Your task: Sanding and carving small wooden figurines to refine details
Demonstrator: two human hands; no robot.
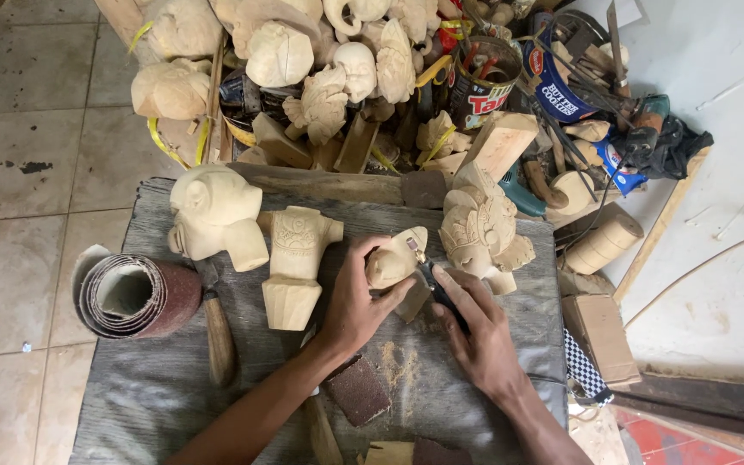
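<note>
**Light and picture quality**

Soft, even daylight; bright overall, no hard glare. The pale floor (pixel 716 284) at right is the brightest area, near washed out. Short, diffuse shadows lie under the hands and carvings on the table (pixel 157 387). Focus is sharp in the middle; wide-angle lens bends lines toward the edges, corners slightly softer.
</note>
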